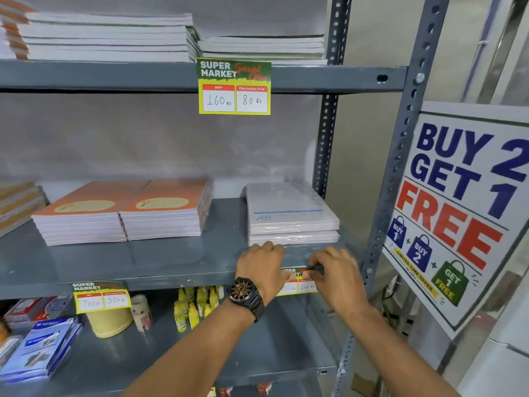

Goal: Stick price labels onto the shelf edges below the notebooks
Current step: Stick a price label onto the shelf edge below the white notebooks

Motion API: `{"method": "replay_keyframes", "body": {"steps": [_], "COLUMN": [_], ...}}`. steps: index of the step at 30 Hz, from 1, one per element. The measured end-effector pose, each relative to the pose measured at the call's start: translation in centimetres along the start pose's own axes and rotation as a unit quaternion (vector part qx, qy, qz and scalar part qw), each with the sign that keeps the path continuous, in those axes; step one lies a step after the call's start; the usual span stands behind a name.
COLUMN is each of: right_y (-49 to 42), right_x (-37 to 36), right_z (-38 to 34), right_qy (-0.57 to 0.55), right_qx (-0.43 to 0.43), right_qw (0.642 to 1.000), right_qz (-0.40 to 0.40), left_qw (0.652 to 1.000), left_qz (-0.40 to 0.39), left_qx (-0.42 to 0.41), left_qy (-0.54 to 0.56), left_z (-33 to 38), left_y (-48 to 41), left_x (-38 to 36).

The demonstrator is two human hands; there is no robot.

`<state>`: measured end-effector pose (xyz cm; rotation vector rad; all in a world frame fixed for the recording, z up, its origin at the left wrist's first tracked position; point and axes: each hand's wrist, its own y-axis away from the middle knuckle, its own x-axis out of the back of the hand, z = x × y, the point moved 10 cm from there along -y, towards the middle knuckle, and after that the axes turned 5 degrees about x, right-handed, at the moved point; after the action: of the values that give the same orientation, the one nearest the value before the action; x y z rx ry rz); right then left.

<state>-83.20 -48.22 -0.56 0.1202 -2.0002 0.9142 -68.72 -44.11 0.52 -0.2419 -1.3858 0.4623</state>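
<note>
A green and yellow price label [297, 283] lies against the front edge of the middle shelf [177, 277], below a stack of white wrapped notebooks [289, 213]. My left hand [262, 267], with a dark watch on its wrist, presses the label's left end with fingers curled over the shelf lip. At the label's right end my right hand [335, 270] pinches its top edge. Both hands cover much of the label. Two stacks of orange notebooks [123, 210] sit further left, with a stuck label [100, 296] below them. Another label [234, 85] hangs on the top shelf edge.
Grey notebooks [111, 35] are piled on the top shelf. The lower shelf holds yellow bottles [194, 306], tape rolls [110, 320] and blue packets [43, 348]. A grey slotted upright [400, 156] stands right of my hands, with a "BUY 2 GET 1 FREE" poster [458, 213] beside it.
</note>
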Motion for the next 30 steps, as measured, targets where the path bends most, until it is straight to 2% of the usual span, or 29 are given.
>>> {"method": "replay_keyframes", "body": {"steps": [5,12,20,30], "right_y": [0.1,-0.4,-1.3,-1.2], "right_x": [-0.4,-0.9,-0.5,0.0], "right_z": [-0.5,-1.0,0.9,0.3], "right_qy": [0.044,0.082,-0.026,0.002], "right_qx": [0.039,0.014,0.057,0.03], "right_qw": [0.998,0.996,0.997,0.999], "right_qz": [-0.006,0.017,-0.037,-0.019], "left_qw": [0.999,0.997,0.997,0.999], "left_qz": [-0.029,-0.031,-0.033,-0.019], "left_qx": [-0.033,-0.044,-0.05,-0.035], "left_qy": [-0.016,-0.046,-0.053,-0.03], "left_z": [-0.5,-0.5,-0.7,-1.1], "left_y": [0.4,1.1,1.3,1.1], "left_x": [0.0,0.1,0.0,0.1]}}
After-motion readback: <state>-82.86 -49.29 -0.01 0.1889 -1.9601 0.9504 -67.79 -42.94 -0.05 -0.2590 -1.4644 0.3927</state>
